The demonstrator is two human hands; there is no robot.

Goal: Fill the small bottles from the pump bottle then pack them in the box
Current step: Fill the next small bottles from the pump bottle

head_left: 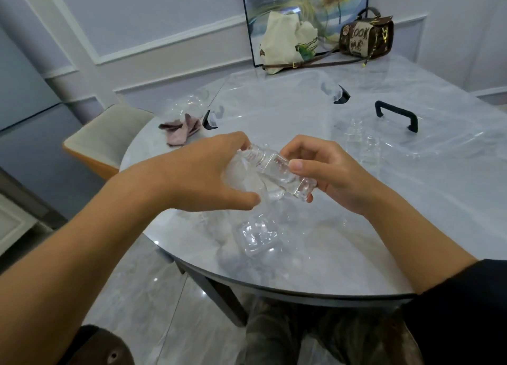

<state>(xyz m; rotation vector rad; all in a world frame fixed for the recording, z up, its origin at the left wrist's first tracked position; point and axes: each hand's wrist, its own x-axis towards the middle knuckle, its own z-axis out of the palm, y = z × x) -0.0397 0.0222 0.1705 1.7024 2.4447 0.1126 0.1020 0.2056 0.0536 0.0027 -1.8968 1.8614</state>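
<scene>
Both hands meet above the middle of the marble table [411, 213]. My right hand [329, 172] grips a small clear square bottle [285, 176], tilted with its base toward me and to the right. My left hand [208, 172] curls around the bottle's neck end, which its fingers hide. Another clear square bottle [258, 238] lies on the table below the hands. Two more small clear bottles [367, 145] stand to the right. A clear plastic box with black latches [274, 98] sits behind, and its clear lid with a black handle [397, 116] lies at the right.
A crumpled pink cloth [181, 131] lies at the table's left edge beside a chair [109, 139]. A cream tote bag [288, 40] and a brown handbag [365, 35] stand at the far edge against a framed picture. The table's rounded front edge is near my lap.
</scene>
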